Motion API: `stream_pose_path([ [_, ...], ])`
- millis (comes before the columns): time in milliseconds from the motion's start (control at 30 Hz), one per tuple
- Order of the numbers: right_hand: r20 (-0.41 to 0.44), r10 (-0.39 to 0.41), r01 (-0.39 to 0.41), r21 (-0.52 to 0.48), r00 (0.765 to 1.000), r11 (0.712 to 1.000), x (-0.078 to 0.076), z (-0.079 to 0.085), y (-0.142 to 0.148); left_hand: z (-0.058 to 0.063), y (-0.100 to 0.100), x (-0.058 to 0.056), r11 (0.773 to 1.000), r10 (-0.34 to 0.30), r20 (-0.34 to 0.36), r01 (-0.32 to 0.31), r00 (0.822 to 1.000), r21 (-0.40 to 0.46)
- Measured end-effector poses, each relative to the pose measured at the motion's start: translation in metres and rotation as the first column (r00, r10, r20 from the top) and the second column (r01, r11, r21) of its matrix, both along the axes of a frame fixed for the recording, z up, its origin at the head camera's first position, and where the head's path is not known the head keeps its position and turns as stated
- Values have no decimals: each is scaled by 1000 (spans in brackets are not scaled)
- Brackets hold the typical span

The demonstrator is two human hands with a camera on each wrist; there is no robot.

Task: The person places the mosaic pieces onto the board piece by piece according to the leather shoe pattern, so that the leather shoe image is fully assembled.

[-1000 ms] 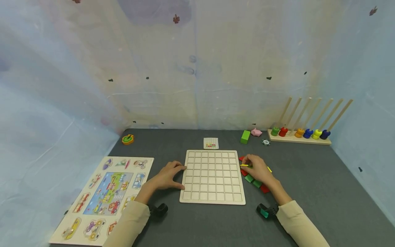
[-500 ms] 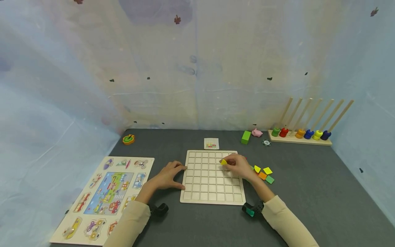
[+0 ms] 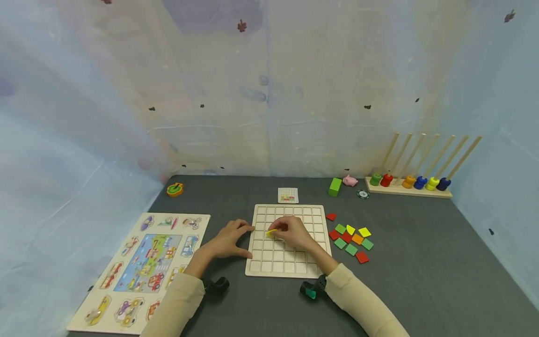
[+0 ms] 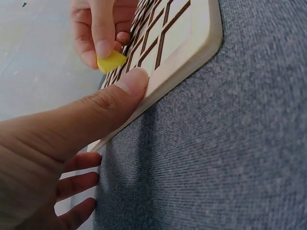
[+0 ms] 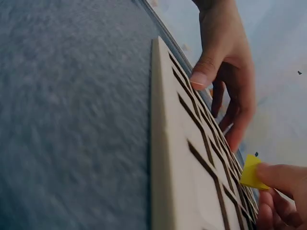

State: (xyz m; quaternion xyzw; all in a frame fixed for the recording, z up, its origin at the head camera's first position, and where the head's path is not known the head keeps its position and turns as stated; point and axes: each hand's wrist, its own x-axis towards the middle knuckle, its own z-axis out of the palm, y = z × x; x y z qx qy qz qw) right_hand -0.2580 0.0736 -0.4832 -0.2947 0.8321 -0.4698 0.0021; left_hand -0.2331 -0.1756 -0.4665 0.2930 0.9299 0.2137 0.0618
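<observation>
A pale wooden grid board [image 3: 266, 267] lies flat on the dark table. My left hand [image 3: 229, 239] rests at its left edge, thumb and fingers spread and touching the rim. Over the left part of the grid, my right hand [image 3: 293, 232] pinches a yellow tile [image 3: 271, 233] between thumb and fingers. The left wrist view shows that yellow tile [image 4: 111, 61] tilted close to the squares; whether it touches them I cannot tell. Right of the board lie several loose tiles: green [image 3: 351, 250], red [image 3: 361, 257], orange [image 3: 357, 239] and yellow [image 3: 364, 232].
A small pattern card [image 3: 288, 195] lies behind the board. A vehicle puzzle board [image 3: 145, 262] occupies the left side. At the back are a round orange-green toy [image 3: 174, 189], green block [image 3: 335, 186], pink pig [image 3: 350, 180], round chip [image 3: 363, 194] and peg stand [image 3: 408, 189].
My right hand has picked up the yellow tile from the loose ones and carried it left across the board. The left hand has stayed at the board's edge.
</observation>
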Motion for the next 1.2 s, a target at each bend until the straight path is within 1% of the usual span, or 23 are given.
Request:
stream_pose_path([
  [267, -114, -66, 67, 6, 991, 998, 2, -7, -11, -1, -2, 0, 1000, 10, 1, -10, 1000, 0],
  [333, -114, -92, 94, 14, 989, 995, 3, -7, -12, -1, -2, 0, 1000, 9, 1, -9, 1000, -2],
  [433, -138, -99, 107, 51, 986, 993, 4, -7, -12, -1, -2, -1, 1000, 4, 2, -4, 1000, 0],
  [533, -159, -77, 93, 95, 984, 991, 6, -5, -10, -3, -2, -2, 1000, -3, 2, 3, 1000, 1],
  [667, -166, 5, 22, 164, 986, 986, 10, -2, -3, -4, -1, -1, 1000, -10, -3, 10, 1000, -2],
  [767, -188, 81, -43, 196, 979, 980, 12, 3, 8, -4, 0, -1, 1000, -11, -8, 11, 1000, -6],
  [833, -214, 106, -65, 190, 971, 980, 13, 6, 21, -4, 0, -1, 1000, -8, -4, 7, 1000, -8],
  [900, -255, 106, -65, 164, 961, 984, 12, 10, 36, -3, 0, 0, 1000, -2, 1, 2, 1000, -7],
  [1033, -308, 52, -21, 104, 950, 994, 11, 15, 71, -2, 0, 0, 1000, 2, 1, -2, 1000, -10],
  [1133, -330, -22, 57, 95, 944, 994, 11, 18, 96, -2, 0, 0, 1000, 3, 0, -3, 1000, -11],
  [1200, -329, -74, 118, 115, 941, 986, 11, 19, 111, -1, -1, 1, 1000, 5, 2, -5, 1000, -10],
])
